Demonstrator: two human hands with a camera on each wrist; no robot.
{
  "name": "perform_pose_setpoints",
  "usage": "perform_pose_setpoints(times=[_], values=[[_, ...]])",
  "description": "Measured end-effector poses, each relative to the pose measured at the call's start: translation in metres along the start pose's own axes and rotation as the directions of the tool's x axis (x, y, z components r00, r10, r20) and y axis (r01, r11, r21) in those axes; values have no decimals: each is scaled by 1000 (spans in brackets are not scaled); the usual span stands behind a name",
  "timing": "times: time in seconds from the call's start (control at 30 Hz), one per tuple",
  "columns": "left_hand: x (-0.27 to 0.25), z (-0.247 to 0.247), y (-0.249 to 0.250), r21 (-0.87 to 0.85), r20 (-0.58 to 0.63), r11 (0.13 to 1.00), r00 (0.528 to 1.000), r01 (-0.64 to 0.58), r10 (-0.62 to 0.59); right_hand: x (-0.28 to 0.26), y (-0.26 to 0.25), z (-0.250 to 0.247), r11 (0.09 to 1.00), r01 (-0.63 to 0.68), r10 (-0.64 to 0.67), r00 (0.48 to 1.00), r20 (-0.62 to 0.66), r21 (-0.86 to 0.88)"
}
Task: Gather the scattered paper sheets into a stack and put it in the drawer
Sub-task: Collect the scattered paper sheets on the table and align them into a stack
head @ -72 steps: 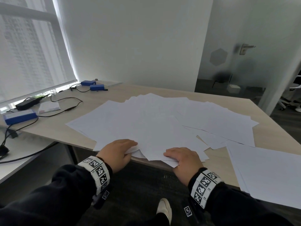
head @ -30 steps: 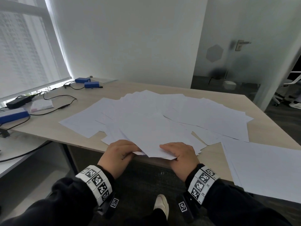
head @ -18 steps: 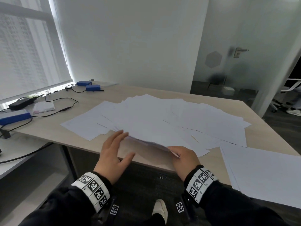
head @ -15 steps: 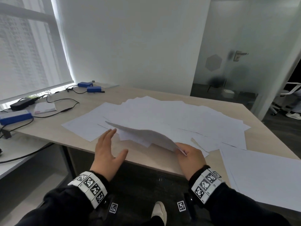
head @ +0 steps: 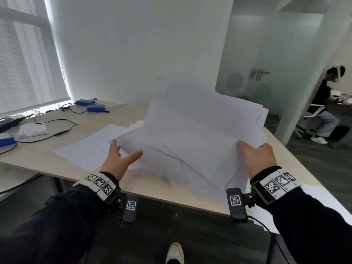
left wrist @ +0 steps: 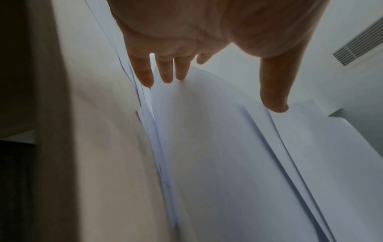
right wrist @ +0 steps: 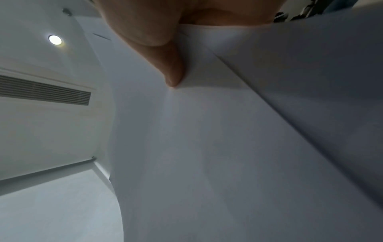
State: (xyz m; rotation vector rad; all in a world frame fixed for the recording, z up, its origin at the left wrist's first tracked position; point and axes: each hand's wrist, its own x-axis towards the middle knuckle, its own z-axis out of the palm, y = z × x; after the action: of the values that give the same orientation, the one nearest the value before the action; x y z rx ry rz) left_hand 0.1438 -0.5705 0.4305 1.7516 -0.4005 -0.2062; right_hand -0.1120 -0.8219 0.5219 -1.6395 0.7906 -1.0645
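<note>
Right hand (head: 256, 159) pinches the near right edge of the paper bundle (head: 200, 128), thumb on top, other fingers hidden under the sheets. Bundle lifted and tilted up off the table (head: 38, 159), fanned and uneven, far edges raised toward the wall. Right wrist view confirms: thumb pressed onto the top sheet, paper filling most of the frame.

Left hand (head: 120, 159) spread flat, fingers straight, thumb out, holding nothing; reaching in under the raised bundle's left side. Left wrist view shows fingertips (left wrist: 145, 78) at the edges of the layered sheets, contact not certain.

More loose sheets (head: 89, 149) flat on the table at left, partly under the raised bundle. Another sheet pile (head: 323, 201) at the near right table edge, mostly behind the right sleeve.

Blue boxes (head: 89, 105) with black cables (head: 57, 122) at the far left of the table by the window. Seated person (head: 323, 103) beyond the glass partition at right.
</note>
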Motion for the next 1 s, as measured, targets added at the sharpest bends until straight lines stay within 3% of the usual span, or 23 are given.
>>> perform_pose_setpoints(times=[0.13, 0.33, 0.6, 0.8, 1.0], values=[[22, 9, 8, 26, 6, 996, 996, 88, -88, 10, 8, -15, 998, -53, 52, 998, -39, -20], [35, 25, 7, 51, 1, 996, 997, 78, -78, 17, 25, -28, 992, -111, 108, 993, -50, -55], [33, 53, 0, 349, -26, 936, 999, 49, -43, 33, 39, -45, 986, -160, 167, 964, -208, 50], [34, 26, -5, 427, -107, 897, 992, 112, -73, 34, 45, -48, 982, -172, 184, 957, -224, 73], [15, -12, 3, 302, -135, 939, 982, 166, -130, 29, 47, -35, 974, -219, 226, 954, -196, 60]])
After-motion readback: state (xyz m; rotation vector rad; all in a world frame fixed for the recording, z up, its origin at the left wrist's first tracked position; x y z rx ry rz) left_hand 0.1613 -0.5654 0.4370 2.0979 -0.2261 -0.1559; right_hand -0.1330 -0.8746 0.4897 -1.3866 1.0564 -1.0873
